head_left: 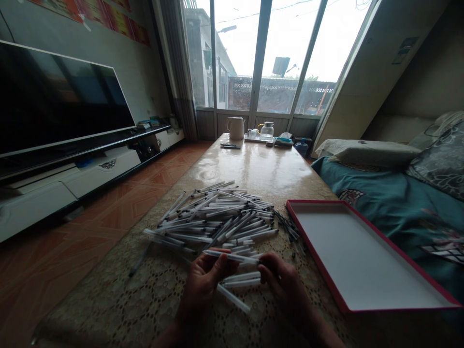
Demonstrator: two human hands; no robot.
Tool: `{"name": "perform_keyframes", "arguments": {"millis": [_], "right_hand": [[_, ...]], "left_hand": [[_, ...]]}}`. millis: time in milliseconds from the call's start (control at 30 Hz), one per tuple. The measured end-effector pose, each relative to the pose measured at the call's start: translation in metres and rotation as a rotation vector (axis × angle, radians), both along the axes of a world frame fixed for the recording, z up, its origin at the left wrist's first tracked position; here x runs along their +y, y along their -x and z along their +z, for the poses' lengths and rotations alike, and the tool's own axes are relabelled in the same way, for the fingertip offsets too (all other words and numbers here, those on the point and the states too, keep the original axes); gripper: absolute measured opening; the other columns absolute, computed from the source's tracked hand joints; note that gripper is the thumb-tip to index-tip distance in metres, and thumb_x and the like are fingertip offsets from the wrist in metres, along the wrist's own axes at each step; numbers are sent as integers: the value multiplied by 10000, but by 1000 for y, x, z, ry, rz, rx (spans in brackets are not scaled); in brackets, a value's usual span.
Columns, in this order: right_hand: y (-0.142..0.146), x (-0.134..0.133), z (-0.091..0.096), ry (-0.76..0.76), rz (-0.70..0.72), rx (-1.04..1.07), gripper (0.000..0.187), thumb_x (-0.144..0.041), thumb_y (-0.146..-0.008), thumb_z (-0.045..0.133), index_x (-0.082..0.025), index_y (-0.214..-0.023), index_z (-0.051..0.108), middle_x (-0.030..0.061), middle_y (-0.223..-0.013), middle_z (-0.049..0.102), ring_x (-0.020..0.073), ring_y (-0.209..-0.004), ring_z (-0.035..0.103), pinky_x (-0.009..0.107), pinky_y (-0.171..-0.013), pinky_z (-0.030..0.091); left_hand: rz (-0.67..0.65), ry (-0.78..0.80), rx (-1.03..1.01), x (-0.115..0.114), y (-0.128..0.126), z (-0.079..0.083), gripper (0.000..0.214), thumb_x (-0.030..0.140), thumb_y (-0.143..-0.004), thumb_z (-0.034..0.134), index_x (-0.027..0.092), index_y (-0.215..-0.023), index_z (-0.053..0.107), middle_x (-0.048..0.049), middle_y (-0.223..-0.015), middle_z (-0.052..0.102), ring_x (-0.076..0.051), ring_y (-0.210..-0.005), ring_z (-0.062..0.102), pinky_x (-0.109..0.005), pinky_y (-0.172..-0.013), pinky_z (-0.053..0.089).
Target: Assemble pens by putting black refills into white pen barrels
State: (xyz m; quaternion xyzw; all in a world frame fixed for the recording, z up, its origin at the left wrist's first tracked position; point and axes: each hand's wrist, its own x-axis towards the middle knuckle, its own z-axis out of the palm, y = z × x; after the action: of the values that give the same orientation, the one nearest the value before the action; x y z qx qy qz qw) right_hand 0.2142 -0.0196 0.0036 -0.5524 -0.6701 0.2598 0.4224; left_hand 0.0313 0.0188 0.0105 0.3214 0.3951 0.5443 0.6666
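A white, translucent pen (243,258) stretches between my two hands above the near edge of a pile. My left hand (206,273) is closed on its left part, thumb on top. At the other end, the fingers of my right hand (281,276) pinch the pen's tip, which they hide. Beyond my hands spreads a heap of similar pens (221,212), many with black ends. Several loose pens (242,280) lie just below the held one, between my wrists. Small dark pen parts (288,227) lie in a cluster right of the heap.
A shallow white box with a red rim (319,251) rests at the table's right side. Toward the far end of the patterned table (145,299) stand a beige jug (236,128) and a glass pot (267,130). A teal-covered seat (377,193) flanks the right.
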Motion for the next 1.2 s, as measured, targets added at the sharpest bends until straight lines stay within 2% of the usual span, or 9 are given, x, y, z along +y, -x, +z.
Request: {"name": "perform_keyframes", "arguments": {"millis": [67, 233, 367, 433, 600, 767, 933, 1033, 1200], "right_hand": [[0, 0, 1, 2, 1, 1, 190, -350, -898, 473, -178, -929, 547, -31, -628, 532, 121, -545, 508, 206, -532, 372], [-1, 2, -3, -22, 34, -29, 378, -335, -959, 333, -185, -672, 528, -26, -556, 520, 111, -516, 515, 208, -532, 356], [0, 2, -2, -24, 12, 15, 227, -348, -917, 445, -173, -852, 573, -19, -620, 562, 122, -560, 547, 204, -555, 388], [1, 2, 0, -10, 16, 41, 223, -353, -913, 458, -166, -922, 578, -18, -625, 573, 123, -560, 553, 202, -557, 397], [2, 2, 1, -33, 54, 28, 432, -354, -965, 334, -178, -624, 532, -8, -545, 560, 109, -514, 539, 202, -546, 382], [3, 2, -1, 73, 26, 250, 273, -380, -926, 454, -177, -769, 547, -8, -625, 614, 78, -407, 507, 182, -430, 378], [3, 0, 3, 77, -2, 413, 159, -346, -883, 541, -189, -863, 527, 1, -715, 607, 101, -528, 546, 192, -488, 440], [5, -2, 5, 72, 16, 347, 144, -323, -884, 524, -182, -905, 543, -5, -698, 583, 102, -540, 517, 193, -492, 425], [5, -2, 6, 17, -34, 161, 174, -309, -863, 516, -173, -764, 556, -18, -636, 534, 104, -536, 476, 206, -509, 395]], "left_hand": [[1, -1, 9, 0, 0, -1, 303, 330, -598, 821, 118, -781, 704, -69, -669, 733, -203, -643, 703, -286, -639, 573], [-10, -11, 8, -1, 0, 1, 294, 322, -606, 817, 120, -787, 704, -71, -658, 731, -200, -637, 700, -289, -639, 574], [1, -3, 0, -1, 0, 2, 290, 318, -598, 823, 121, -776, 707, -64, -659, 732, -189, -630, 698, -271, -633, 571], [-4, 4, -9, -1, 0, 1, 299, 324, -589, 828, 120, -771, 707, -68, -662, 733, -188, -625, 697, -270, -634, 571], [-21, -3, -9, 0, -1, 1, 310, 331, -581, 832, 119, -771, 709, -79, -662, 736, -190, -607, 696, -274, -617, 570], [28, 38, -19, 3, 3, 1, 310, 338, -571, 835, 127, -761, 712, -58, -666, 734, -182, -613, 695, -255, -608, 566], [52, 46, -39, 3, 4, 2, 309, 320, -567, 839, 128, -773, 712, -55, -687, 738, -182, -624, 697, -256, -624, 567], [62, 40, -21, 1, 0, 3, 314, 333, -568, 835, 126, -767, 707, -53, -672, 731, -191, -620, 698, -263, -609, 567], [55, 38, -23, 0, 0, 6, 322, 334, -558, 838, 121, -761, 706, -50, -647, 726, -178, -599, 690, -252, -602, 563]]}}
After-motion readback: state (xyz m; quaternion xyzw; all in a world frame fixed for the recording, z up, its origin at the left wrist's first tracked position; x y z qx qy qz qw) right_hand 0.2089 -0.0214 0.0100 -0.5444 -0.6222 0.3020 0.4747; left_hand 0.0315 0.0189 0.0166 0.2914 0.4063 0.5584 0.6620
